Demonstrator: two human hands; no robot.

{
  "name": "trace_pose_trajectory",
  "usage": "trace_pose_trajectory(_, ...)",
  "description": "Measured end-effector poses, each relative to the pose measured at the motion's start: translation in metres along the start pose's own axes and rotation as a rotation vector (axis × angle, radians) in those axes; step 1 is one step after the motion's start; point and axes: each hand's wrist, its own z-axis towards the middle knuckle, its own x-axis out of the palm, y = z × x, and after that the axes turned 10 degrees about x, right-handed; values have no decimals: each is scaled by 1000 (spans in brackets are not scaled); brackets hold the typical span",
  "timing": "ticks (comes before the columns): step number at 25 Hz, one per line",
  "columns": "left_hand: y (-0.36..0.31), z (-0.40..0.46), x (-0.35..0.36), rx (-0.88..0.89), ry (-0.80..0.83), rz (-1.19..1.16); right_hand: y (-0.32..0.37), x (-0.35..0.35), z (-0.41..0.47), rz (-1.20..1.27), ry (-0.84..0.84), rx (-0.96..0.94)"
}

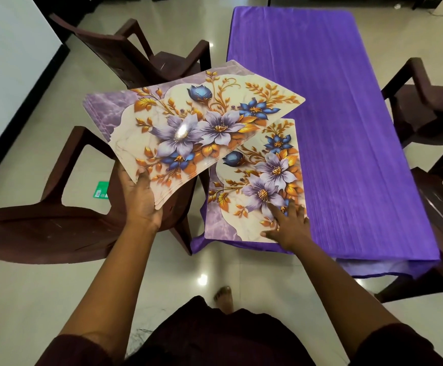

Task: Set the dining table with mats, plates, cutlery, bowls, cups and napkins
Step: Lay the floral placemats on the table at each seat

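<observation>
We see our left hand (pixel 139 199) curled around the near corner of a stack of mats (pixel 188 122), thumb on top and fingers underneath, holding the stack tilted in the air. The stack fans out up and away from this hand, its far corner reaching over the table's left edge, and several layered edges show along the side nearest the thumb. Each mat carries purple and blue flowers with gold leaves on a cream and purple marbled ground.

Our right hand (pixel 289 225) lies flat with fingers spread and straight, pressing on a single mat (pixel 257 186) that rests on the table (pixel 347 128). Nothing is gripped here; the palm sits at the mat's near right corner and the fingertips (pixel 274 211) point up onto the printed flowers. This mat lies lengthwise along the table's left side, stretching away from the hand, its near edge just short of the table's near end. The held stack overlaps its far left corner from above.

The table wears a purple cloth, and beyond and to the right of our right hand the cloth is all we see.

Below the left hand stands a dark brown chair (pixel 56 207), with a second chair (pixel 141 56) beyond the stack. Two more chairs (pixel 431 109) stand right of the table. A small green packet (pixel 101 190) lies on the glossy floor (pixel 17 299) just left of the left hand, and a bare foot (pixel 224 297) shows between our arms.
</observation>
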Motion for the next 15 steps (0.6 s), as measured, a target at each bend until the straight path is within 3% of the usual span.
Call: trace_pose_trajectory(15,1,3,-16,-6,20,28,0,1,4,68,10,84)
